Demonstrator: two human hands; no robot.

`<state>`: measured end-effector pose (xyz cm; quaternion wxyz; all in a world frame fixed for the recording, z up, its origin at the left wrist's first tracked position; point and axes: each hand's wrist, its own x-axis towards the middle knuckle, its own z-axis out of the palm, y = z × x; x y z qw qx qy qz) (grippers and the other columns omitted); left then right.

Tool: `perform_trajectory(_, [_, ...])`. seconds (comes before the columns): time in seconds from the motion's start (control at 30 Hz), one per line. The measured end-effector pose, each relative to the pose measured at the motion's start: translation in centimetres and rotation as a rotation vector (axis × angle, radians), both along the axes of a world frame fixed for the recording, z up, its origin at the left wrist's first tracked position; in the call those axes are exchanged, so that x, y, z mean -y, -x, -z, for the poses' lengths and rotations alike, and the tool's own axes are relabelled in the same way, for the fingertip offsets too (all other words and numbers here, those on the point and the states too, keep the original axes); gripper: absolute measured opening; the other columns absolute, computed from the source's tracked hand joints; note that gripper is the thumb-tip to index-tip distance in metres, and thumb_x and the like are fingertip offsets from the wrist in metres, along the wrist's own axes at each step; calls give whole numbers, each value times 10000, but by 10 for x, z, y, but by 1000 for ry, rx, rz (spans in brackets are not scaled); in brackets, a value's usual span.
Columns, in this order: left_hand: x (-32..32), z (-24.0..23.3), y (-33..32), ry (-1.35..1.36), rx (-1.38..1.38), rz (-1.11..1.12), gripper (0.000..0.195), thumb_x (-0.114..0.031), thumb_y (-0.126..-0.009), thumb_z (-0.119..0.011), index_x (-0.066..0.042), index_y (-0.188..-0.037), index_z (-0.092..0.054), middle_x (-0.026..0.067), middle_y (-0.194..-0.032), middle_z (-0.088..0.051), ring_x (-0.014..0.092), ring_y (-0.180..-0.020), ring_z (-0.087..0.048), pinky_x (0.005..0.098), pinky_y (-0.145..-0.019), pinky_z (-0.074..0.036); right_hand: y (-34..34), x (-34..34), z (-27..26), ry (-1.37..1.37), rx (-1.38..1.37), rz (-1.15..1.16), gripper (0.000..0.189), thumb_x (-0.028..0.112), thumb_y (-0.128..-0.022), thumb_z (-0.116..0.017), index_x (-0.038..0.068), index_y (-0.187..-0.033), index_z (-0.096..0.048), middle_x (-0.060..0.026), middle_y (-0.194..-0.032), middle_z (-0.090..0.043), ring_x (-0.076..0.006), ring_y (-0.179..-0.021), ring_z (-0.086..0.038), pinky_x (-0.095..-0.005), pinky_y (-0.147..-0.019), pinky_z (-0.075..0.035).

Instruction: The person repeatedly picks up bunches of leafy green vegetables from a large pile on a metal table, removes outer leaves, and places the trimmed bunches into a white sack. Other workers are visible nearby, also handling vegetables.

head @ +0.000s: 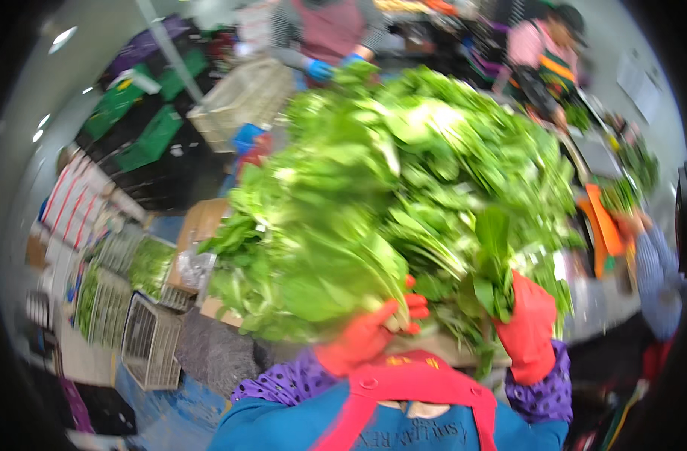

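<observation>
A big pile of leafy greens (439, 146), pale-stemmed like bok choy, covers the work surface before me. My left hand (371, 335), in a red rubber glove, is closed around the pale base of a large leafy green (332, 270); its leaves spread away from me and are blurred. In my right hand (526, 327), gloved the same way, is a smaller leafy green (493, 242) with its leaves upward. The right fingertips are partly hidden by leaves. Loose leaves and stems (456, 321) lie between my hands near the table's front edge.
Plastic crates (151, 344), some holding greens, stand at the left. A beige crate (247, 96) is beyond the pile. A blue-gloved co-worker (332, 34) stands opposite; another person (546, 56) works at far right. Nearer right, another person's hand (631, 222) is beside an orange object (603, 222).
</observation>
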<state>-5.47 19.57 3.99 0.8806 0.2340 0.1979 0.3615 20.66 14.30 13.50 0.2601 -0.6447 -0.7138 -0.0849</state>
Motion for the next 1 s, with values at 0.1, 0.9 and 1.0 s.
perform_trajectory(0.1, [-1, 6, -3, -7, 22, 28, 602, -313, -993, -545, -104, -1498, -292, 167, -1317, -550, 305, -1194, -560, 459, -930, -505, 3, 17, 49, 181, -139, 324, 622, 305, -784, -769, 35, -1297, -544, -222, -1083, -668, -383, -948, -656, -439, -760, -534])
perform_trajectory(0.9, [25, -22, -11, -414, -222, 258, 352, -94, -932, -625, -74, -1257, -492, 125, -1125, -596, 262, -1062, -594, 402, -854, -523, 9, 101, 171, 453, -448, 383, 368, 280, -753, -796, 19, -987, -682, -86, -811, -664, -244, -732, -636, -370, -631, -478])
perform_trajectory(1.0, [34, -13, -17, -94, -226, 394, 302, -70, -906, -648, -106, -1171, -507, 127, -1068, -592, 254, -978, -605, 405, -839, -528, 3, 113, 148, 694, -1362, 373, 335, 221, -895, -714, -40, -1095, -648, -69, -972, -694, -106, -741, -627, -252, -660, -488])
